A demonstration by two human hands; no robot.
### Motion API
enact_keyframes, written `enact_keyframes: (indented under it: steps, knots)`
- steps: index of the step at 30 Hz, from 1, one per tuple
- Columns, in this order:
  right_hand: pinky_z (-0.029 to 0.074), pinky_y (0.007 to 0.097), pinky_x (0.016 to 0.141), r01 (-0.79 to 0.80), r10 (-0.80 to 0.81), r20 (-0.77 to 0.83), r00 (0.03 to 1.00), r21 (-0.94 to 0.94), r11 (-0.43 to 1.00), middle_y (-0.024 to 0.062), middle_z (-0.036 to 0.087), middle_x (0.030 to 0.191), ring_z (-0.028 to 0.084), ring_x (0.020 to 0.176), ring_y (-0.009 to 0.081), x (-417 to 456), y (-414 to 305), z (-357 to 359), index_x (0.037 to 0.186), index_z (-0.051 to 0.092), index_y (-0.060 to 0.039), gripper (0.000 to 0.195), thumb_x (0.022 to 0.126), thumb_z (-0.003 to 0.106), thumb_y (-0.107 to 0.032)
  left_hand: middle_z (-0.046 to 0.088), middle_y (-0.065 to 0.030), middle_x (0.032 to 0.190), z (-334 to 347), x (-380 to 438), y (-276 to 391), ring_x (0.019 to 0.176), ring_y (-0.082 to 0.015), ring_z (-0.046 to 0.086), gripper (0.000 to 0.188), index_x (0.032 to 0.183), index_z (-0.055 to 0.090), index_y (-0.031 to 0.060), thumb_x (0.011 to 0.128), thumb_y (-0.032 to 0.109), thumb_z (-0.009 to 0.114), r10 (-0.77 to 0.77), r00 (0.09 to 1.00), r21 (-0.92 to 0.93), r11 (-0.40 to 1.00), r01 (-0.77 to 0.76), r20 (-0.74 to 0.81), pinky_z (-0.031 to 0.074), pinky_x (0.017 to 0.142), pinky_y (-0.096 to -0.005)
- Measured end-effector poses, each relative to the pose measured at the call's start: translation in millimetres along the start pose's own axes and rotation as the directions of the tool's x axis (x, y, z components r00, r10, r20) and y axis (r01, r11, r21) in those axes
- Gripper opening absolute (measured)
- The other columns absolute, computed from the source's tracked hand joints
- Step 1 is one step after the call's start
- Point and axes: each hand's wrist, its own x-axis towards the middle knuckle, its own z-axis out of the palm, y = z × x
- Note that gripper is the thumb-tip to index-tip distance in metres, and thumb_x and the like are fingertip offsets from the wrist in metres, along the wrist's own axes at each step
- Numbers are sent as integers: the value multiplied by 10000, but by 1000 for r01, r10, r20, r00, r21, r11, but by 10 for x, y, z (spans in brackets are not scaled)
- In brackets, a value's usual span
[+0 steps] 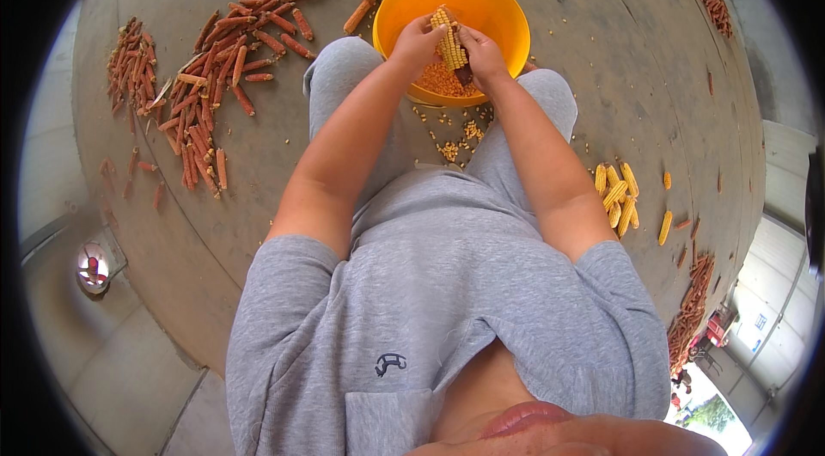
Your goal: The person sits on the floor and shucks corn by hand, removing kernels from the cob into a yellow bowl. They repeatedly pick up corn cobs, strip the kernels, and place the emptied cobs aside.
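Note:
Both of my hands hold one partly shelled ear of corn (449,40) over a yellow plastic bucket (515,17). My left hand (419,42) grips its left side, the thumb on the kernels. My right hand (482,55) holds its right side and lower part, where a dark red stretch of bare cob shows. Loose corn kernels (445,81) lie in the bottom of the bucket, which stands just beyond my knees. More loose kernels (450,150) are scattered on the floor between my legs.
A large heap of bare red corncobs (219,63) spreads over the concrete floor (387,5) at the left. Unshelled yellow ears (620,195) are piled at the right. More bare cobs (691,308) lie farther off at the right, and single cobs (361,11) lie near the bucket.

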Motion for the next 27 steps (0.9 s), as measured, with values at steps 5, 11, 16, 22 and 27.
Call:
enact_keyframes:
  steps: [5, 11, 16, 22, 27]
  knots:
    - [493, 254, 627, -118, 124, -31, 992, 149, 982, 39, 623, 892, 588, 719, 122, -21, -68, 26, 1089, 595, -7, 324, 935, 545, -288, 560, -71, 1102, 4, -7, -16, 968, -177, 573, 401, 1293, 448, 38, 928, 179, 539, 21, 999, 93, 995, -25, 42, 545, 677, -323]
    - [497, 263, 615, -96, 98, -70, 993, 33, 995, 42, 617, 871, 591, 714, 127, 17, 12, -29, 1102, 590, -4, 333, 923, 566, -283, 555, -71, 1103, 47, -58, 29, 946, -179, 570, 415, 1297, 441, 33, 925, 189, 541, -11, 999, 173, 985, 4, 42, 547, 669, -319]
    - [507, 272, 661, -70, 80, -90, 993, 107, 992, 62, 627, 927, 606, 767, 138, 76, 65, -94, 1124, 579, 8, 326, 916, 572, -244, 559, -73, 1110, 57, -30, 8, 955, -181, 570, 403, 1290, 448, 35, 928, 187, 537, 13, 1000, 80, 997, -15, 22, 547, 678, -326]
    - [512, 266, 750, -115, 118, -29, 993, 87, 990, 67, 633, 1000, 618, 856, 141, -6, -59, 10, 1151, 561, 6, 300, 914, 579, -176, 563, -62, 1126, 49, -62, 65, 960, -181, 572, 370, 1270, 472, 53, 932, 192, 532, 1, 999, 61, 998, 2, -45, 535, 679, -322]
    - [510, 259, 713, -85, 86, -26, 996, 54, 995, 71, 629, 997, 613, 834, 135, 5, -39, -7, 1183, 553, 18, 331, 913, 585, -171, 567, -54, 1131, 42, -62, 75, 959, -176, 574, 363, 1266, 481, 68, 935, 207, 529, -8, 999, 87, 996, 11, -36, 525, 689, -330]
